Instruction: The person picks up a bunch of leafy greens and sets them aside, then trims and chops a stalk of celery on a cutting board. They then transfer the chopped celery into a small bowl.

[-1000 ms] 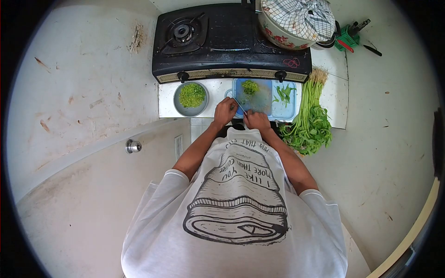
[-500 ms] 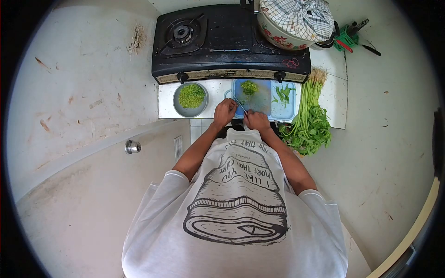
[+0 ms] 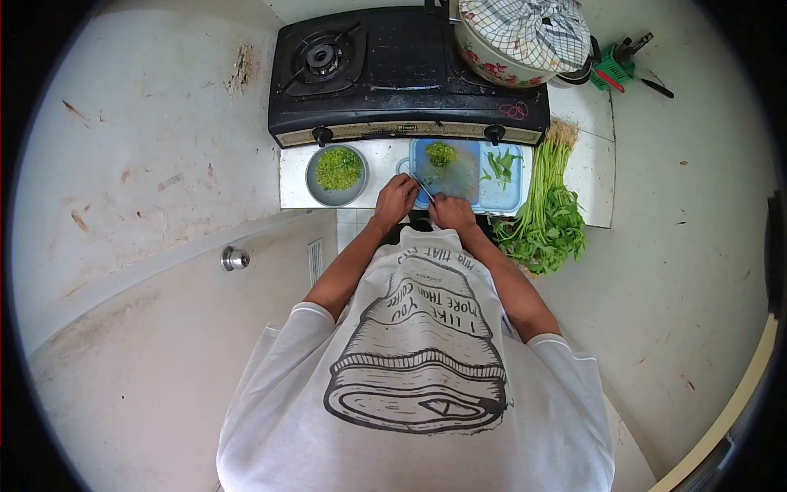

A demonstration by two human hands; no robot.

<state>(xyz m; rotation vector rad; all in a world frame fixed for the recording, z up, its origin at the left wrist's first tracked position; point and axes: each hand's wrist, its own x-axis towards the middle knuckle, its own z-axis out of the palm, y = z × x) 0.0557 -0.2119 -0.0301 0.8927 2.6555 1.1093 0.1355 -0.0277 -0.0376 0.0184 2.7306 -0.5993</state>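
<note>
My right hand (image 3: pixel 452 213) is closed around the handle of a small knife (image 3: pixel 425 189), its blade slanting up and left over the near left part of the blue cutting board (image 3: pixel 464 187). Close to the blade tip, my left hand (image 3: pixel 397 198) has its fingers curled together at the board's left edge; whatever they pinch is hidden. A heap of chopped green stalks (image 3: pixel 441 154) lies at the far side of the board. Loose green leaves (image 3: pixel 501 166) rest on the light blue tray (image 3: pixel 514 199) to the right.
A grey bowl (image 3: pixel 337 199) of chopped greens stands left. At the right lies a long bunch of leafy greens (image 3: pixel 548 197), hanging over the counter edge. Behind is a black gas stove (image 3: pixel 402 70) with a cloth-covered pot (image 3: pixel 492 67). A green basket (image 3: pixel 611 67) sits far right.
Both hands have shifted very slightly to the left, and the knife's angle has altered a little. The bowl, heap and leaves look the same.
</note>
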